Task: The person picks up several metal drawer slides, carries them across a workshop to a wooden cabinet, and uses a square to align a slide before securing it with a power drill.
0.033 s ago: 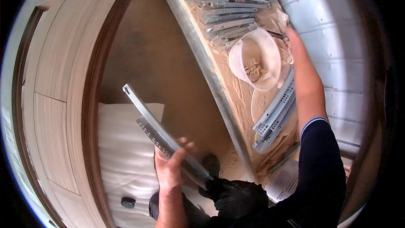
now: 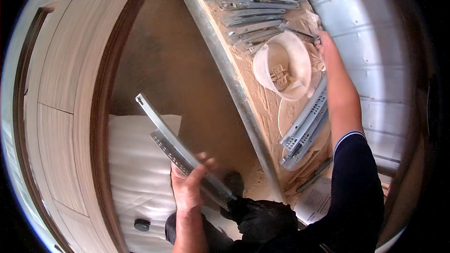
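Panels [image 2: 70,89] of pale wood grain with dark edges lie stacked at far left, flat on the floor [image 2: 178,65], likely parked there out of the way. Just right of them a white padded sheet [image 2: 136,173] is spread on the floor, with a small dark knob-like thing [image 2: 141,225] on it near the bottom; the sheet looks like a soft layer to guard finished faces. Left hand [image 2: 190,187] is wrapped around the lower part of a rail [image 2: 180,152], a long grey metal drawer slide, fingers over the top and thumb under. The rail hangs over the sheet, touching nothing else; its long axis runs diagonally, near end low by the dark knee, far end pointing up and left toward the panels. The grip near one end probably keeps the perforated face turned up for checking. Right of the floor strip comes the desk [image 2: 243,93], dusty with sawdust, its metal edge curving down the middle. More rails [image 2: 255,14] lie side by side at the top, a white tub [image 2: 283,65] with small fittings sits below them, and a rail pair [image 2: 304,126] rests lower. Right hand [image 2: 323,42] reaches to the desk beside the tub's far rim; whether its fingers pinch anything, cannot tell. Papers [image 2: 318,201] lie at the near end.
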`<state>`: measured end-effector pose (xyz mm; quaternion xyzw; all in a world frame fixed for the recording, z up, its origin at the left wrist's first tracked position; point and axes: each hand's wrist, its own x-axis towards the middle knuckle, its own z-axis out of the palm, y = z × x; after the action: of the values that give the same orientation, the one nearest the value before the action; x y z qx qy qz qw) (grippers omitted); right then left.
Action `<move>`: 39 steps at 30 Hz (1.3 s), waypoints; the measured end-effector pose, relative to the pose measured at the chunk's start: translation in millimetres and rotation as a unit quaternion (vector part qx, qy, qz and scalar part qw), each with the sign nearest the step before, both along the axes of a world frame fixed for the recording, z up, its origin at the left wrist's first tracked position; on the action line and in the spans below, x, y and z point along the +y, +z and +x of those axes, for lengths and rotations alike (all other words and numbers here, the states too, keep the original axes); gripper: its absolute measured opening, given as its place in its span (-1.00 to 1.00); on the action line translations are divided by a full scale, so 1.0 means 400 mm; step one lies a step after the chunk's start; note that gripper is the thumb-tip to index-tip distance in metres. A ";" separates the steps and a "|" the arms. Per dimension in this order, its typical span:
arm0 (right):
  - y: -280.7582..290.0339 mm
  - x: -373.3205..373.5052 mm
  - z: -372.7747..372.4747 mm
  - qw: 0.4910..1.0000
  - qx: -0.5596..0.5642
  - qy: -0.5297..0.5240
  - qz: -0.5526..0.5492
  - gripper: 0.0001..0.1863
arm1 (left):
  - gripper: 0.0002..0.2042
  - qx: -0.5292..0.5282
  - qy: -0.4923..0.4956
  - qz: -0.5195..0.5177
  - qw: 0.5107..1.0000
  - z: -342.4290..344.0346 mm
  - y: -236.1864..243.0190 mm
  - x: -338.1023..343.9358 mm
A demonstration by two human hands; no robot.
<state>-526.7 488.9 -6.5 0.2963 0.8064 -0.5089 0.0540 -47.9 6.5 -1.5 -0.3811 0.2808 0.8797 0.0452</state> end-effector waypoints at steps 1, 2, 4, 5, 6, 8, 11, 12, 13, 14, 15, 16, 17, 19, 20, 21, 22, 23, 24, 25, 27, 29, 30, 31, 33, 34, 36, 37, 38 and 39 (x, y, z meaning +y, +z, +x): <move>0.013 0.028 0.002 0.991 0.059 -0.046 -0.112 -0.71 | -0.68 0.012 0.008 0.010 1.000 -0.001 0.000 0.005; 0.027 0.054 0.002 0.963 0.119 -0.090 -0.223 -0.82 | -0.67 0.024 0.015 0.021 0.999 -0.002 0.000 0.009; 0.034 0.033 0.015 0.937 0.181 -0.099 -0.283 -0.83 | -0.67 0.021 0.007 0.024 0.999 -0.001 0.012 0.005; 0.035 0.017 0.030 0.902 0.241 -0.109 -0.341 -0.84 | -0.66 0.017 -0.003 0.026 1.000 0.001 0.017 0.002; 0.053 -0.017 0.044 0.899 0.224 -0.100 -0.362 -0.78 | -0.67 0.027 0.000 0.012 1.000 0.010 0.012 0.001; 0.100 -0.042 0.087 0.875 0.223 -0.053 -0.427 -0.72 | -0.67 0.039 -0.005 0.012 0.999 0.014 0.022 0.005; 0.185 -0.126 0.167 0.809 0.206 0.050 -0.548 -0.51 | -0.66 0.052 -0.011 0.014 0.998 0.023 0.036 0.000; 0.221 -0.267 0.212 0.815 0.241 -0.004 -0.527 -0.48 | -0.65 0.050 -0.007 0.009 0.999 0.033 0.037 -0.012; 0.269 -0.337 0.249 0.817 0.284 -0.060 -0.498 -0.46 | -0.65 0.056 -0.007 0.010 0.998 0.039 0.042 -0.017; 0.308 -0.318 0.260 0.830 0.279 -0.042 -0.481 -0.44 | -0.64 0.066 -0.015 0.012 0.998 0.043 0.051 -0.013; 0.336 -0.324 0.264 0.830 0.282 -0.047 -0.478 -0.47 | -0.63 0.075 -0.022 0.011 0.997 0.043 0.059 -0.012; 0.358 -0.320 0.270 0.827 0.276 -0.032 -0.490 -0.50 | -0.62 0.089 -0.036 0.011 0.995 0.046 0.064 -0.012; 0.382 -0.318 0.282 0.823 0.269 -0.016 -0.500 -0.52 | -0.62 0.099 -0.041 0.012 0.994 0.048 0.067 -0.008; 0.419 -0.366 0.325 0.816 0.279 -0.002 -0.507 -0.57 | -0.61 0.127 -0.053 0.028 0.990 0.061 0.071 -0.012; 0.430 -0.392 0.354 0.816 0.272 0.021 -0.509 -0.58 | -0.60 0.151 -0.043 0.028 0.987 0.069 0.066 -0.008; 0.451 -0.416 0.387 0.816 0.269 0.044 -0.509 -0.60 | -0.60 0.161 -0.043 0.025 0.986 0.074 0.075 -0.011; 0.459 -0.408 0.412 0.814 0.277 0.045 -0.508 -0.60 | -0.60 0.149 -0.060 0.013 0.987 0.080 0.086 -0.011; 0.463 -0.401 0.433 0.821 0.248 0.091 -0.507 -0.61 | -0.60 0.136 -0.075 0.001 0.988 0.084 0.102 -0.011; 0.458 -0.416 0.466 0.824 0.212 0.132 -0.509 -0.63 | -0.58 0.143 -0.089 0.009 0.986 0.087 0.119 -0.018; 0.458 -0.429 0.498 0.821 0.214 0.130 -0.513 -0.63 | -0.52 0.149 -0.075 0.026 0.986 0.093 0.120 -0.011; 0.450 -0.482 0.567 0.853 0.185 0.176 -0.455 -0.64 | -0.46 0.168 -0.071 0.033 0.983 0.103 0.120 -0.014; 0.419 -0.532 0.641 0.847 0.125 0.215 -0.470 -0.63 | -0.48 0.169 -0.059 0.039 0.983 0.116 0.140 -0.023; 0.409 -0.588 0.692 0.858 0.120 0.232 -0.442 -0.62 | -0.52 0.151 -0.062 0.030 0.986 0.121 0.139 -0.033; 0.396 -0.635 0.750 0.870 0.112 0.243 -0.414 -0.60 | -0.56 0.127 -0.069 0.022 0.989 0.130 0.132 -0.038; 0.333 -0.642 0.806 0.868 0.111 0.312 -0.369 -0.61 | -0.68 0.113 -0.092 0.024 0.989 0.141 0.135 -0.041; 0.326 -0.680 0.841 0.875 0.114 0.292 -0.368 -0.62 | -0.70 0.081 -0.094 0.022 0.992 0.149 0.127 -0.048; 0.316 -0.730 0.900 0.882 0.116 0.284 -0.357 -0.64 | -0.73 0.052 -0.092 0.019 0.994 0.175 0.103 -0.053; 0.317 -0.758 0.916 0.880 0.116 0.300 -0.350 -0.65 | -0.73 0.051 -0.089 0.012 0.995 0.186 0.085 -0.066; 0.314 -0.794 0.938 0.900 0.109 0.271 -0.324 -0.63 | -0.70 0.072 -0.086 0.029 0.993 0.200 0.065 -0.079; 0.303 -0.810 0.952 0.898 0.109 0.271 -0.328 -0.63 | -0.65 0.093 -0.086 0.049 0.991 0.206 0.058 -0.087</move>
<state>-146.0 165.1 114.7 -0.0259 0.6438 -0.7394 0.1954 34.4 -28.4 21.5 -0.2694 0.2719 0.9170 0.1126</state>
